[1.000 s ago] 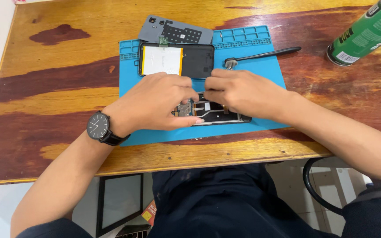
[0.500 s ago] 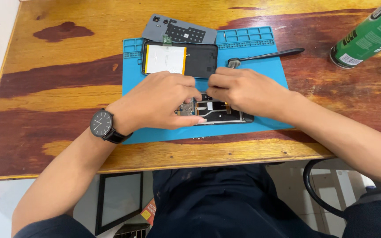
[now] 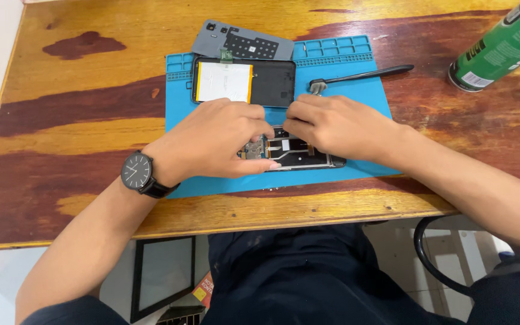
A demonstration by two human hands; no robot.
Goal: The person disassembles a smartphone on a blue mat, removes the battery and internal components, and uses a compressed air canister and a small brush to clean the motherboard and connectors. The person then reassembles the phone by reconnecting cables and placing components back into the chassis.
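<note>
An opened phone frame (image 3: 296, 155) with exposed circuit parts lies on a blue work mat (image 3: 368, 105) on a wooden table. My left hand (image 3: 215, 141), with a black wristwatch (image 3: 138, 173), rests over the frame's left end, thumb along its near edge. My right hand (image 3: 338, 127) covers the frame's right part, its fingertips meeting the left hand's over the middle. What the fingertips pinch is hidden.
Behind the hands lie a black phone part with a white and yellow battery (image 3: 243, 81), a grey back cover (image 3: 242, 42) and a black-handled brush (image 3: 359, 76). A green spray can (image 3: 501, 45) lies at the far right. The table edge (image 3: 272, 219) runs near my lap.
Both hands stay on the phone frame with only small finger shifts. The view has drifted slightly.
</note>
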